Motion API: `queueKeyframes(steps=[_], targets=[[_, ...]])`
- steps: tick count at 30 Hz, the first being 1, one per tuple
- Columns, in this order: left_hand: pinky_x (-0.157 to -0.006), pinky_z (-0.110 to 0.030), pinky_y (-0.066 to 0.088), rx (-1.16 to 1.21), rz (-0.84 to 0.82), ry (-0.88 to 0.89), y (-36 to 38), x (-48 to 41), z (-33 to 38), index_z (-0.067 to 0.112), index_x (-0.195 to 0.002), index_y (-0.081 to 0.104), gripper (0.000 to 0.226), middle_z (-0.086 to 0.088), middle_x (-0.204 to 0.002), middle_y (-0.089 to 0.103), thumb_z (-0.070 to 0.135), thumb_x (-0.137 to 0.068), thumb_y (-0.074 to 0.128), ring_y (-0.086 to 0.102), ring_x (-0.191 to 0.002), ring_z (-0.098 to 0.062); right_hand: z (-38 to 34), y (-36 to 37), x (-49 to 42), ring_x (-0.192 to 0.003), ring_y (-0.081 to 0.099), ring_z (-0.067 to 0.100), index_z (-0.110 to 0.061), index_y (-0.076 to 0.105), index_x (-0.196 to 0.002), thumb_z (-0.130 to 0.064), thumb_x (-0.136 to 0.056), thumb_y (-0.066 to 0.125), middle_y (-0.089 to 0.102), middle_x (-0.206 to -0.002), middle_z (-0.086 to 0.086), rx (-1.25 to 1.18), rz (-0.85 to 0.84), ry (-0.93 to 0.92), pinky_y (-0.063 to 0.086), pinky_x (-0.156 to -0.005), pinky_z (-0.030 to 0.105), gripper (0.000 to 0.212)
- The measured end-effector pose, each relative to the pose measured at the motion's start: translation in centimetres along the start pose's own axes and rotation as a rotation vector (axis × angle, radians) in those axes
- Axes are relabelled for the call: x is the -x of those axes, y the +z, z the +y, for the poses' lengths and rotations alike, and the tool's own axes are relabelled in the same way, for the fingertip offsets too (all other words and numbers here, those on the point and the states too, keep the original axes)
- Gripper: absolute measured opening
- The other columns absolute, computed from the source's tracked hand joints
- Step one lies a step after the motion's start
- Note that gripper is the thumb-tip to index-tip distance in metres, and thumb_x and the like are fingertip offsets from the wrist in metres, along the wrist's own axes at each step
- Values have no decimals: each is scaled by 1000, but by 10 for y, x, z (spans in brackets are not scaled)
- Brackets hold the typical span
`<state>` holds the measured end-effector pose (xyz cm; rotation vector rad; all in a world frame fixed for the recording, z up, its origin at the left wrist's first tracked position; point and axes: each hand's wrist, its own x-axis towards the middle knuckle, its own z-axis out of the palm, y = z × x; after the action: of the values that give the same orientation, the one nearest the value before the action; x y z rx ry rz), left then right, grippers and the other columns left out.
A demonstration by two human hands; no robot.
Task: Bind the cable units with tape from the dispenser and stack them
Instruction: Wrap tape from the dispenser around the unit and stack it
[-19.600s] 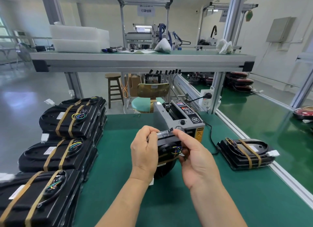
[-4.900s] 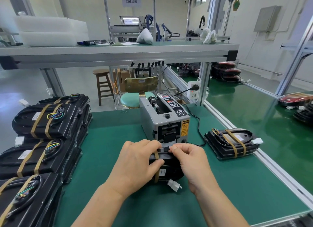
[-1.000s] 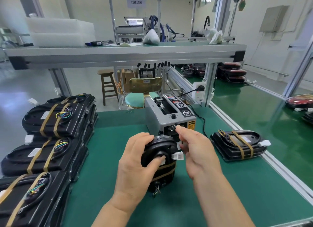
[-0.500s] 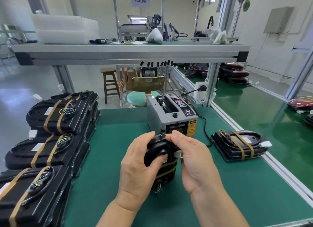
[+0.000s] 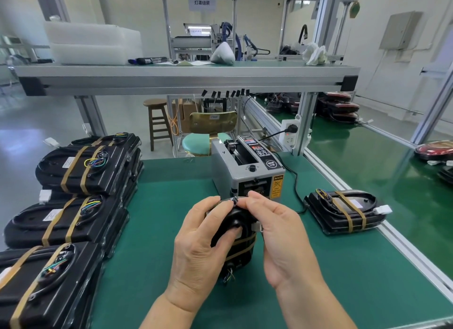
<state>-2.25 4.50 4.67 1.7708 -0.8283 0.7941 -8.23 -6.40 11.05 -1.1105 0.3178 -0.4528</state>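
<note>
The green worktop (image 5: 159,230) is carrying stacks of bound units (image 5: 81,171) at nine o'clock and the tape dispenser (image 5: 245,171) at twelve. Just in front of the dispenser, the black cable unit (image 5: 235,233) is being held upright on end, its long axis running twelve to six. The left hand (image 5: 196,242) is gripping its side, and the right hand (image 5: 284,238) is pinching its top edge. The stacks are lying nearer the left hand. Two tan tape bands (image 5: 241,247) are crossing its lower half.

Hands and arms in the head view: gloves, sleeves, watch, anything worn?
Nothing worn that shows. Left hand and right hand are bare: no gloves, rings or finger cots. Both forearms are bare to the frame's lower edge, with no sleeve, watch or wrist strap in view.
</note>
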Motion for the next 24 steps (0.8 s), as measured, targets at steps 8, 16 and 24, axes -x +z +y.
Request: queueKeyframes(steps=[8, 16, 24], targets=[[-96, -21, 46, -8, -59, 19, -5, -5, 1, 21, -119, 63, 38, 5, -118, 58, 26, -82, 71, 59, -109, -13, 5, -13, -9, -90, 67, -2, -24, 74, -98, -7, -90, 66, 75, -97, -11, 162, 93, -166, 49, -65, 8, 19], [-87, -26, 49, -75, -197, -25, -12, -10, 7, 31, -125, 57, 43, 11, -116, 50, 31, -83, 65, 55, -105, -12, 17, -22, -11, -92, 70, 8, -19, 76, -96, -2, -94, 59, 77, -94, -5, 215, 81, -131, 51, -71, 12, 24], [-93, -45, 48, -433, -429, 44, -16, -30, 20, 30, -133, 57, 68, -7, -120, 55, 32, -71, 83, 54, -110, -30, 19, -21, -12, -86, 68, 2, -23, 72, -106, -8, -98, 53, 76, -99, -9, 124, 92, -95, 49, -68, 11, 25]])
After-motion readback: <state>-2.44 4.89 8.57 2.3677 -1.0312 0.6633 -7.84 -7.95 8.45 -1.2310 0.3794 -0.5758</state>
